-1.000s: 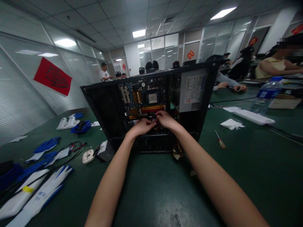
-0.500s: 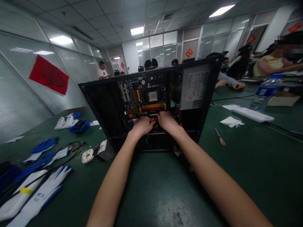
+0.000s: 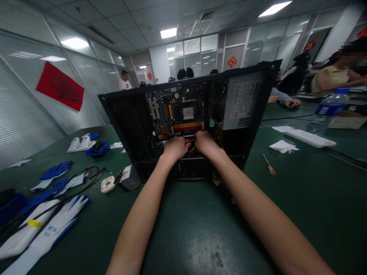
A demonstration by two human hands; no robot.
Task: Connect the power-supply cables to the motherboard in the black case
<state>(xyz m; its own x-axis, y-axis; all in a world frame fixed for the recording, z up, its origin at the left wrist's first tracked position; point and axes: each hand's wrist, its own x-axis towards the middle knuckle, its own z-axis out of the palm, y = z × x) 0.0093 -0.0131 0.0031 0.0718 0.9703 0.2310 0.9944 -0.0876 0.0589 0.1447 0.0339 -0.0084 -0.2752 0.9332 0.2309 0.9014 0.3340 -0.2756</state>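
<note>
An open black computer case (image 3: 120, 126) stands on the table with its inside facing me. Its motherboard (image 3: 177, 110) and grey power supply (image 3: 245, 100) are exposed at the top. Below the board, both my hands reach into the case. My left hand (image 3: 176, 148) is closed, its thumb pinching at thin colored cables (image 3: 191, 148). Close beside it on the right, my right hand (image 3: 205, 143) is also closed at the same cables. The fingertips and the cable ends are partly hidden by the hands.
On the green table (image 3: 186, 221), work gloves (image 3: 53, 225), a blue tray (image 3: 98, 149), a small white case (image 3: 108, 184) and a boxy part (image 3: 128, 177) lie left. To the right are a screwdriver (image 3: 269, 166), tissue (image 3: 283, 146), power strip (image 3: 311, 138) and water bottle (image 3: 327, 112). People sit beyond.
The view has shifted slightly, and the case appears a little farther right and tilted a bit more. Both hands stay at the cables, with only small finger movement.
</note>
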